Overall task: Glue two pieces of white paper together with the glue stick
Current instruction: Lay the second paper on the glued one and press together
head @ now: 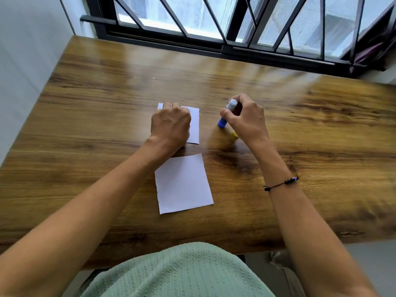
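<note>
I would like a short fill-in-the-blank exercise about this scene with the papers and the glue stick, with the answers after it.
1. The right hand holds the ____ glue stick.
2. The left hand rests on the ____ paper.
3. The near paper lies on the ____ table.

Missing words: blue; far; wooden

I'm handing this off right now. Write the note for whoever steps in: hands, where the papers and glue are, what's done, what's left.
Left hand: fisted, pressing down on the far paper, pinning it to the table.
Right hand: gripping the glue stick, blue body tilted, lower end near the table, right of the far paper. A yellow piece, possibly the cap, shows under the hand.
Near paper: flat, untouched, separate from the far one.
Done: far paper held, glue in hand. No glue visible on either sheet.
Left: spread glue on one sheet, lay the other on it, press.
</note>
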